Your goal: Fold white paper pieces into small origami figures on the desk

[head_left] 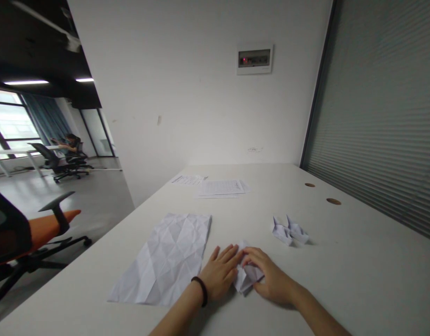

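Observation:
A partly folded piece of white paper (pixel 247 279) lies on the white table (pixel 299 308) between my hands. My left hand (pixel 220 273), with a dark band at the wrist, rests with its fingers stretched out along the paper's left side and far edge. Curled round the right side of the paper is my right hand (pixel 271 275), its thumb near the front and its fingers over the top. Some of the folds are hidden under the fingers. To the left is a large creased sheet of paper (pixel 176 256). Two small folded paper figures (pixel 290 232) stand beyond my right hand.
Printed sheets (pixel 222 187) lie farther back on the table. Two round holes (pixel 333 201) pierce the tabletop by the blinds (pixel 376 140) at right. An orange-seated chair (pixel 43 228) stands at left. A person (pixel 72 143) sits far off near the window.

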A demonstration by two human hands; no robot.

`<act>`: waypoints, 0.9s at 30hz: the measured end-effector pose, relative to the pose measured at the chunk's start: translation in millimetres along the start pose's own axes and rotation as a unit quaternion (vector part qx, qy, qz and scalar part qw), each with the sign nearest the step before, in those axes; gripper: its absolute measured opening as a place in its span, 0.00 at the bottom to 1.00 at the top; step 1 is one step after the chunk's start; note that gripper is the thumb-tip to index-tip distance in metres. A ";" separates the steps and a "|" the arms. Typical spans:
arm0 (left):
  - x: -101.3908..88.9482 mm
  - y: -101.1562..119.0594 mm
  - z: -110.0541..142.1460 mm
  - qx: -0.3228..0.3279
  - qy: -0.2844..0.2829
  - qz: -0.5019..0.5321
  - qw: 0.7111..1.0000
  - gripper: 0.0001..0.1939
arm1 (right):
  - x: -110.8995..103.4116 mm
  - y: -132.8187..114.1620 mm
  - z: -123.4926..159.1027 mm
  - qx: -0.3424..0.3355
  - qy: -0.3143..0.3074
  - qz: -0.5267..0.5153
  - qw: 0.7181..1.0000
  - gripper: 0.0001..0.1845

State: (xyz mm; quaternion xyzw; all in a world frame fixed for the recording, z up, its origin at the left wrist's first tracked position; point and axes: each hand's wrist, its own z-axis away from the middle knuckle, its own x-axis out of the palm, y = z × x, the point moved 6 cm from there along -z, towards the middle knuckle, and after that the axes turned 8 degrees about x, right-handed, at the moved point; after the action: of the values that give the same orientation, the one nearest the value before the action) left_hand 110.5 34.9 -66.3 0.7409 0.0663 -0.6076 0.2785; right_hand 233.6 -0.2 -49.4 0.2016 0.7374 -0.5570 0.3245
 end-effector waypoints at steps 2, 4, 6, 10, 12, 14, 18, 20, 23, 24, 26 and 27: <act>0.3 0.8 -0.6 -0.006 0.001 -0.010 1.000 0.24 | -0.5 0.8 -0.1 0.004 0.003 -0.021 1.000 0.19; 0.2 1.9 -1.5 -0.013 0.006 -0.016 1.000 0.25 | -3.2 -0.4 0.3 0.007 -0.003 -0.046 0.999 0.16; -0.2 3.7 -2.7 -0.024 0.012 -0.023 0.999 0.28 | -6.8 -3.4 1.0 0.006 -0.012 -0.071 0.997 0.12; -1.6 7.5 -5.0 -0.050 0.025 -0.042 0.998 0.31 | -7.8 -6.6 -0.1 0.001 -0.009 -0.086 0.996 0.08; -1.9 8.1 -5.6 -0.053 0.030 -0.047 0.997 0.26 | -4.3 -3.1 -3.0 0.007 0.013 -0.078 0.997 0.08; -2.3 6.7 -5.6 -0.051 0.033 -0.043 0.997 0.21 | 0.2 2.6 -6.8 0.021 0.043 -0.056 0.997 0.08; -3.6 0.7 -3.9 -0.040 0.030 -0.010 0.999 0.22 | 4.1 9.8 -11.3 0.051 0.083 0.018 0.995 0.13; -2.6 0.5 -2.6 -0.020 0.008 0.001 1.000 0.29 | 1.0 8.0 -10.6 0.050 0.087 0.045 0.994 0.11; 0.2 5.0 0.0 0.023 -0.030 -0.004 0.999 0.34 | -5.4 1.9 -5.9 0.031 0.053 0.056 0.997 0.07; 0.7 6.4 0.9 0.033 -0.036 -0.007 0.999 0.32 | -7.1 0.4 -3.7 0.025 0.033 0.049 0.998 0.09; 0.9 7.8 1.8 0.041 -0.037 -0.010 0.998 0.27 | -9.5 -0.2 0.7 0.019 -0.009 0.023 1.000 0.13; 0.8 7.8 1.9 0.041 -0.036 -0.010 0.998 0.27 | -10.7 1.0 2.4 0.021 -0.024 0.009 0.999 0.15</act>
State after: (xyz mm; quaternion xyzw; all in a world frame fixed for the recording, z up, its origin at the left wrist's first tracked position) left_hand 112.5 27.3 -64.7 0.7286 0.0386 -0.6387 0.2446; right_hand 242.5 -1.5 -42.9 0.2020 0.7159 -0.5738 0.3427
